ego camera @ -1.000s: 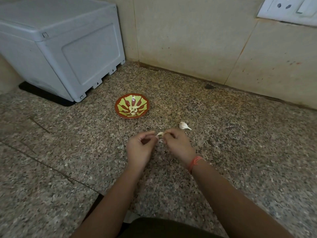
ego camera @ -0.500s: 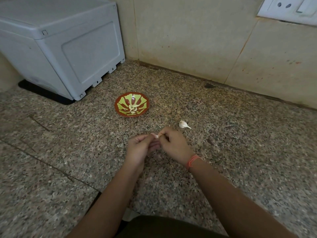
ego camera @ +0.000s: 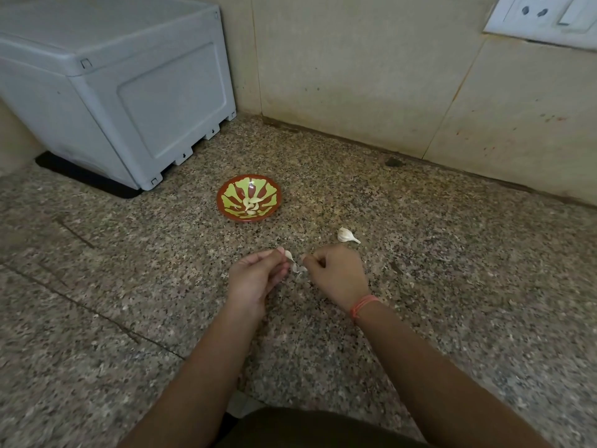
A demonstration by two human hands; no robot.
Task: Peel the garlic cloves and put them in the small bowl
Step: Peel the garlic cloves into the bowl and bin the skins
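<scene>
Head view over a speckled granite bench, both bare forearms reaching in from the lower edge. Left hand with grip pinched shut on a garlic clove, thumb and forefingers closed around its upper end, held just above the bench. Right hand curled, grip pinched together on a strip of papery skin trailing down from the clove between the two hands; skin partly loose, extent of peeling too small to tell. Hands close together, not touching. Orange-red thread tied around the right wrist.

Small bowl, red-brown with a green leaf pattern, resting on the bench beyond the hands and slightly left, well apart from them. Several pale peeled cloves lying in its centre. One unpeeled clove lying alone on the bench, just beyond the right hand and to the right of the bowl.

Grey plastic box at rear left against the tiled wall; white socket plate at upper right.
</scene>
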